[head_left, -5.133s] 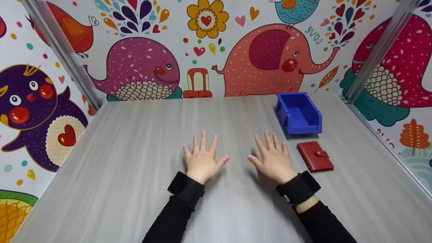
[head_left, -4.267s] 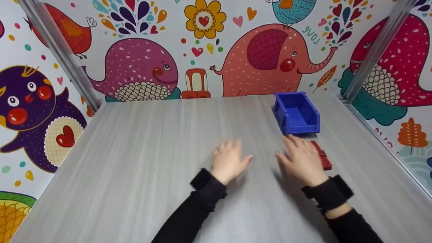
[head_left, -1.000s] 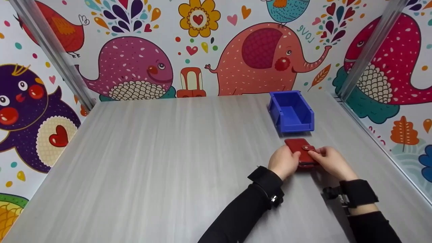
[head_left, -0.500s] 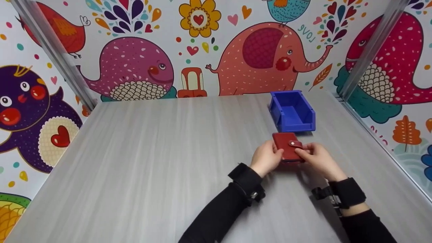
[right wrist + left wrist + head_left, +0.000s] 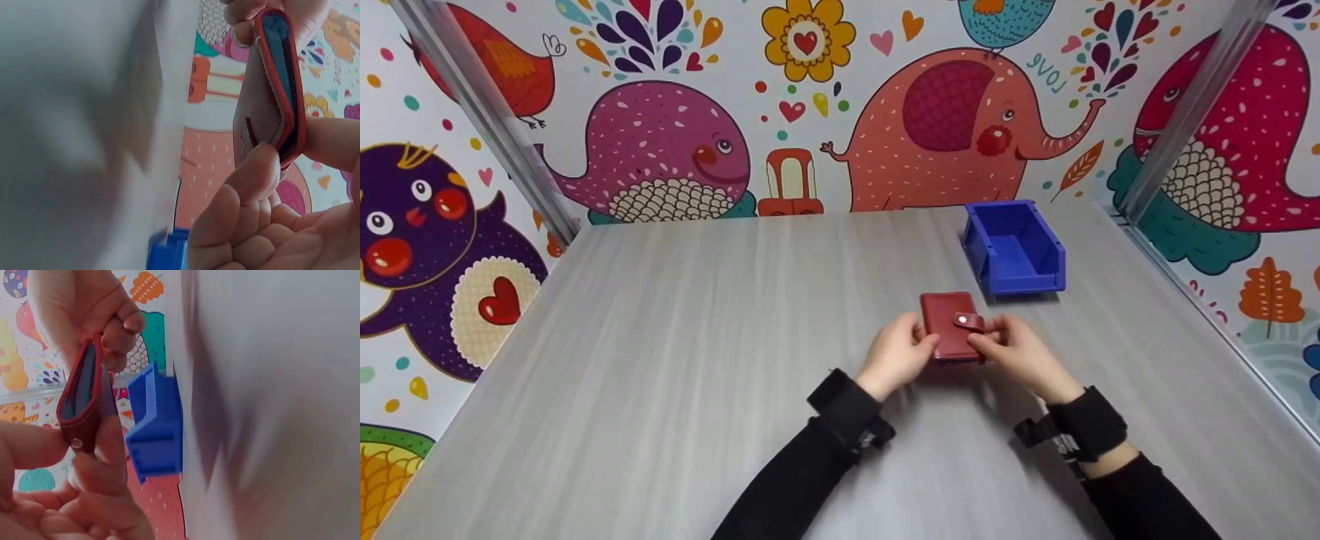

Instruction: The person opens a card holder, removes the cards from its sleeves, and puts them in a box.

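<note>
A red wallet (image 5: 949, 326) with a snap strap on its right side is held between both hands, raised over the table. My left hand (image 5: 896, 356) pinches its left edge, thumb on top. At the right edge, by the strap, my right hand (image 5: 1030, 356) grips it between thumb and fingers. From the left wrist view, the wallet (image 5: 84, 391) shows its open end and a bluish-grey inside, with a metal stud low on the near edge. The right wrist view shows the wallet (image 5: 275, 84) from its end too, its red trim curving round the slot.
A blue open-front bin (image 5: 1012, 251) stands on the table behind the hands, to the right. The grey wood-grain table (image 5: 660, 360) meets walls printed with cartoon animals. Metal corner posts (image 5: 1200, 112) rise at both back corners.
Both hands started flat and apart on the table, then took hold of the wallet in front of the bin. Over the last second they have carried it left.
</note>
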`<action>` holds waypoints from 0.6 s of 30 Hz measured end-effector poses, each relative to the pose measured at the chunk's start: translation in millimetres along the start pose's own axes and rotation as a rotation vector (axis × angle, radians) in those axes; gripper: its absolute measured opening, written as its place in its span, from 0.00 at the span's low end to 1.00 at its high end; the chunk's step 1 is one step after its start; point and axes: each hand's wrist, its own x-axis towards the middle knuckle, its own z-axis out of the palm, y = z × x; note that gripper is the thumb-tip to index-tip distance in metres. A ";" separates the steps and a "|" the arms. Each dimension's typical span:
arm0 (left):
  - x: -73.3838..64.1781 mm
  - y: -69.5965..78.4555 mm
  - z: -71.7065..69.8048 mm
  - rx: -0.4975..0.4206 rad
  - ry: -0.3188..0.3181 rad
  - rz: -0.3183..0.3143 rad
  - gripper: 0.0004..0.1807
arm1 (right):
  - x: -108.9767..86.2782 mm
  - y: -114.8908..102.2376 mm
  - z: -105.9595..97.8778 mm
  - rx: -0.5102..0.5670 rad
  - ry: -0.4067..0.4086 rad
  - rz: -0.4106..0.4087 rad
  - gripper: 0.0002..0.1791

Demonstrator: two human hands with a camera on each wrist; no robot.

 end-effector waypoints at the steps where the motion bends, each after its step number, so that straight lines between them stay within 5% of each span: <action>1: -1.8 -2.8 -3.4 0.003 0.004 0.003 0.12 | 0.6 -1.1 3.7 0.000 -0.004 -0.004 0.15; 18: -18.2 -42.7 -45.1 0.060 -0.022 -0.037 0.13 | 16.3 -8.9 58.8 -0.054 -0.108 -0.036 0.12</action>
